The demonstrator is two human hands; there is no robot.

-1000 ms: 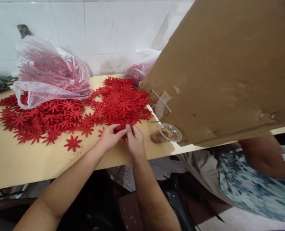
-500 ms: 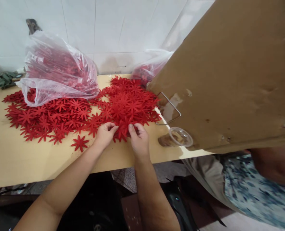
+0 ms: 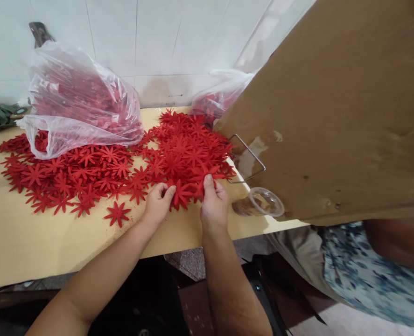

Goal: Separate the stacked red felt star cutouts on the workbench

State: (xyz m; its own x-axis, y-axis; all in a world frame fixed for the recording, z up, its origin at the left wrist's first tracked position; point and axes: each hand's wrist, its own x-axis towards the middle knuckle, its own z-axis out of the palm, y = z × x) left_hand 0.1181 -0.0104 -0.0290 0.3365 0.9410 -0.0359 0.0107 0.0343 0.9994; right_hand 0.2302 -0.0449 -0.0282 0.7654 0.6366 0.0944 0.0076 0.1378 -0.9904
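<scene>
In the head view a thick heap of red flower cutouts, thin and many-petalled, covers the middle of the table. At its front edge my left hand is closed in a pinch, thumb and forefinger on a petal tip of a red flower. My right hand, a little apart to the right, pinches another red flower between thumb and fingers; the heap behind blurs its outline. One loose red flower lies by itself left of my left forearm.
A clear plastic bag of red flowers rests on a second heap at left; another bag stands behind. A large cardboard sheet leans at right, beside a bent wire and a clear plastic cup. A person sits beyond the cardboard.
My right hand has moved right and slightly away from the left, with a red flower at its fingertips. My left hand has shifted slightly right and down. The view has shifted a little.
</scene>
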